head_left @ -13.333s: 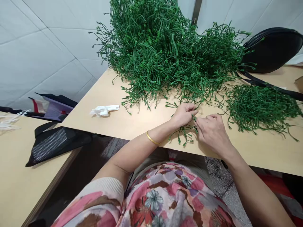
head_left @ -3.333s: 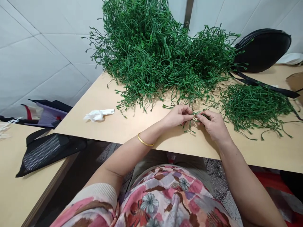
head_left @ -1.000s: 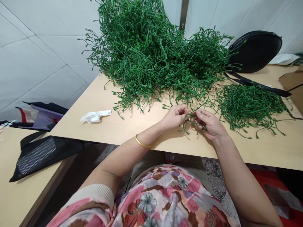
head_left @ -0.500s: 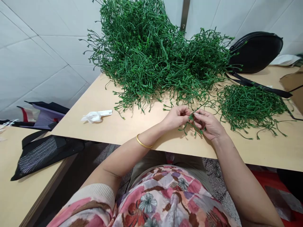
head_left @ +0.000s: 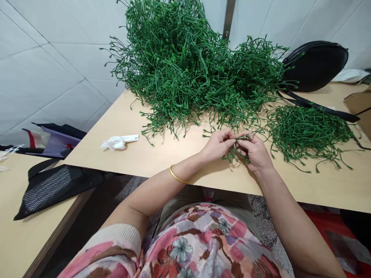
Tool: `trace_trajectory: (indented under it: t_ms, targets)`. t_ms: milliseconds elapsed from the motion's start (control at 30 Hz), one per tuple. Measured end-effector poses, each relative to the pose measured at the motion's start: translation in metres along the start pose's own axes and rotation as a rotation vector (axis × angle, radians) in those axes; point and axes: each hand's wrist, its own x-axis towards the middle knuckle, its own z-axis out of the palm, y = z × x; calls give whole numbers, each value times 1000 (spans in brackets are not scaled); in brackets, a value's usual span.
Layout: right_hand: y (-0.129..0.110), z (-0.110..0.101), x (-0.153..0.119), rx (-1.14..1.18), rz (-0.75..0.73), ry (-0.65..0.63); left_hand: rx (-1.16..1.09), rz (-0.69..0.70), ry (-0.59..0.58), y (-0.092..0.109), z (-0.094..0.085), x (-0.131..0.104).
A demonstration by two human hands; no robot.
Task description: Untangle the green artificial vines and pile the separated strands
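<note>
Close together above the table's front part, my left hand (head_left: 219, 144) and my right hand (head_left: 253, 151) pinch the same small piece of green artificial plant stem (head_left: 232, 153). Its thin branches with budded tips hang below the fingers, and part of it is hidden by them. A big heap of the same green stems (head_left: 185, 69) rises just beyond my hands against the wall. To the right of my right hand lies a smaller, flatter pile of green stems (head_left: 310, 133).
A crumpled white tissue (head_left: 118, 142) lies on the tan table (head_left: 162, 162) at left. At the back right sits a black bag (head_left: 317, 65) with its strap (head_left: 324, 108) beside the small pile. A brown cardboard box (head_left: 359, 106) stands at the right edge. A black mesh pouch (head_left: 49, 187) rests on the lower-left table.
My fingers have shifted on the stem piece, and a stem now lies crosswise over my right fingers. The view has moved slightly; the piles look the same.
</note>
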Motion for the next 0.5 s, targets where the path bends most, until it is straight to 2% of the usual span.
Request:
trace_trajectory:
  t_ms: [100, 200, 367, 500]
  targets:
    - [1, 1, 1, -153, -68, 48, 53, 34, -1, -1, 0, 0]
    - [1, -1, 3, -287, -120, 46, 33, 12, 51, -3, -1, 1]
    - [-4, 0, 4, -87, 39, 8, 22, 32, 69, -7, -4, 4]
    - [-5, 0, 4, -125, 52, 10, 66, 36, 57, -8, -4, 3]
